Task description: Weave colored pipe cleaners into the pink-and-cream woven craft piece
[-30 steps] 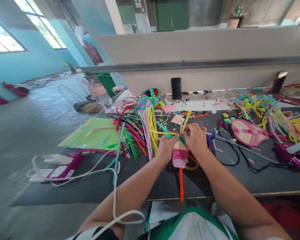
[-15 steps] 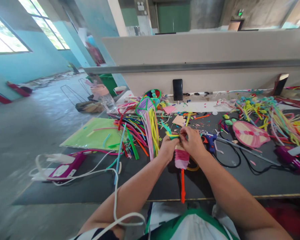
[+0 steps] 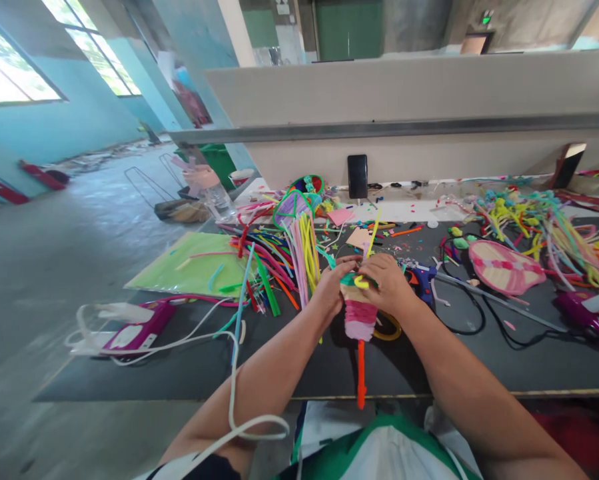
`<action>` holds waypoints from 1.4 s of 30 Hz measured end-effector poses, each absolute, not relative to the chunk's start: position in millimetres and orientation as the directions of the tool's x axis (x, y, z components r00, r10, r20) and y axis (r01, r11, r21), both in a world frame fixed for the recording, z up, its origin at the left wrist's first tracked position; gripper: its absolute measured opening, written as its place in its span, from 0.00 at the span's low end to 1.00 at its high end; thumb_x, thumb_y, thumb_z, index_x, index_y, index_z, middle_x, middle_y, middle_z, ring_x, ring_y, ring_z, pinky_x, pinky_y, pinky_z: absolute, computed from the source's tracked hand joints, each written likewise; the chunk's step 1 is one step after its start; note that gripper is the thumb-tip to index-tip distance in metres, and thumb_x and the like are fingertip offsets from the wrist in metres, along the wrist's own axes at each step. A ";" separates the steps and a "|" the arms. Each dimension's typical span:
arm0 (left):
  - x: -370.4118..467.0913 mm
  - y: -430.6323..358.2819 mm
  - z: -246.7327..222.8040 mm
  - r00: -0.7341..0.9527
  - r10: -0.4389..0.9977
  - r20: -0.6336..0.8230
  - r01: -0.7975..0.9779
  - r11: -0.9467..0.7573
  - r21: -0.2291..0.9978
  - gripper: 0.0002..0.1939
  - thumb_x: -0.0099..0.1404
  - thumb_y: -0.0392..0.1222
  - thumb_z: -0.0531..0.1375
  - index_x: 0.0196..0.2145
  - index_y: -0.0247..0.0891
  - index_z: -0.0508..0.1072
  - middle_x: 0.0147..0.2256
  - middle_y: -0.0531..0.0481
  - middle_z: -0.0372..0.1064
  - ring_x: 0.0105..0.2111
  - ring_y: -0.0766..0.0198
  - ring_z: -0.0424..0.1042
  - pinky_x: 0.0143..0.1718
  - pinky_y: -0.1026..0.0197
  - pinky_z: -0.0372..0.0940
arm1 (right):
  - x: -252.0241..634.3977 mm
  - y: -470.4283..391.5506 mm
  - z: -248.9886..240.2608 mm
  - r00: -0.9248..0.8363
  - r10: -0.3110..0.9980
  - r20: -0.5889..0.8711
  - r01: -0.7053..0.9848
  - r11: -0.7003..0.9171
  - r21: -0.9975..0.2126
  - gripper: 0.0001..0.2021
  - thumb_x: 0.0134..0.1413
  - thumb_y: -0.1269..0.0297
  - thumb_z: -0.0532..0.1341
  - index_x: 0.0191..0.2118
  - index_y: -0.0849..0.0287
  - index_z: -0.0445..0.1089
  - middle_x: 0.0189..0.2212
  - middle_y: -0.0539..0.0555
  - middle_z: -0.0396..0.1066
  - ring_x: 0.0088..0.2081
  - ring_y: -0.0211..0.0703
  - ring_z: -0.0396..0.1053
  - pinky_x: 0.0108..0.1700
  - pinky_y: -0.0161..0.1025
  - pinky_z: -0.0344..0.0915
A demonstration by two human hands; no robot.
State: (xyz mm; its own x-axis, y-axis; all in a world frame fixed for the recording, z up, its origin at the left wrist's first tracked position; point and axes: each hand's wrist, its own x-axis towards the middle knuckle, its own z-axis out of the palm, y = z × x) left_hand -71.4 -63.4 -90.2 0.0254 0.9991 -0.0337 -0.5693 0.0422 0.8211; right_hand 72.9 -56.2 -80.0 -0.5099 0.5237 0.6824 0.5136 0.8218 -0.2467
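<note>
Between my hands is a pipe-cleaner craft piece [image 3: 361, 313], banded in pink, dark pink, cream and green, with an orange stem [image 3: 362, 377] pointing toward me. My left hand [image 3: 330, 288] is closed on its upper left side, near the green band. At the upper right, my right hand [image 3: 388, 281] pinches a yellow pipe cleaner [image 3: 374, 233] against the piece. One yellow end sticks up past the fingers and a curled yellow bit shows below them. The fingertips overlap, so the exact grip is partly hidden.
Loose pipe cleaners [image 3: 266, 257] and a green sheet in plastic [image 3: 189, 263] lie to the left. A blue glue gun [image 3: 422, 281] rests right of my hand, near a pink checked oval [image 3: 506, 265]. A phone [image 3: 358, 177] stands behind. A white cable [image 3: 233, 393] crosses by my left arm.
The yellow pipe cleaner has been bent over and now shows a curled end in front of the green band. My right fingers have come down and closed nearer the piece.
</note>
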 end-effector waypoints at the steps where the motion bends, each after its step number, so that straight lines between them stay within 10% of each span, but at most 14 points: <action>1: -72.1 -63.3 -88.4 0.050 0.998 -0.045 -0.579 0.065 0.812 0.15 0.49 0.38 0.65 0.37 0.33 0.75 0.30 0.48 0.73 0.29 0.65 0.72 0.35 0.63 0.64 | 72.7 -57.9 -77.8 -0.541 0.511 0.668 0.507 0.832 -0.226 0.04 0.51 0.71 0.57 0.33 0.58 0.68 0.35 0.56 0.71 0.43 0.46 0.66 0.48 0.45 0.59; 34: -99.0 -48.6 -78.2 -0.089 0.982 -0.167 -0.636 0.072 0.768 0.09 0.47 0.33 0.68 0.28 0.30 0.75 0.24 0.49 0.72 0.24 0.66 0.71 0.31 0.63 0.66 | 91.2 -55.9 -62.1 -0.349 0.647 0.677 0.662 0.682 -0.311 0.07 0.53 0.64 0.60 0.29 0.49 0.76 0.46 0.48 0.71 0.51 0.50 0.60 0.56 0.53 0.45; 42: -103.1 -47.3 -75.4 -0.105 0.969 -0.223 -0.714 0.083 0.696 0.07 0.49 0.34 0.67 0.29 0.31 0.75 0.25 0.49 0.74 0.25 0.64 0.73 0.33 0.61 0.69 | 96.6 -45.6 -69.3 -0.033 0.834 0.551 0.085 0.552 -0.829 0.36 0.51 0.48 0.60 0.63 0.49 0.50 0.63 0.58 0.51 0.55 0.52 0.60 0.51 0.48 0.62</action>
State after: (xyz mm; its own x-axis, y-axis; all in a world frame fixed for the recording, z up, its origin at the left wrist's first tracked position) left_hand -103.1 -47.3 -75.4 -0.1050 0.9691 -0.2233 -0.7136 0.0830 0.6956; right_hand 96.6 -45.6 -69.3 -0.0330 0.8336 0.5514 0.0852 0.5520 -0.8295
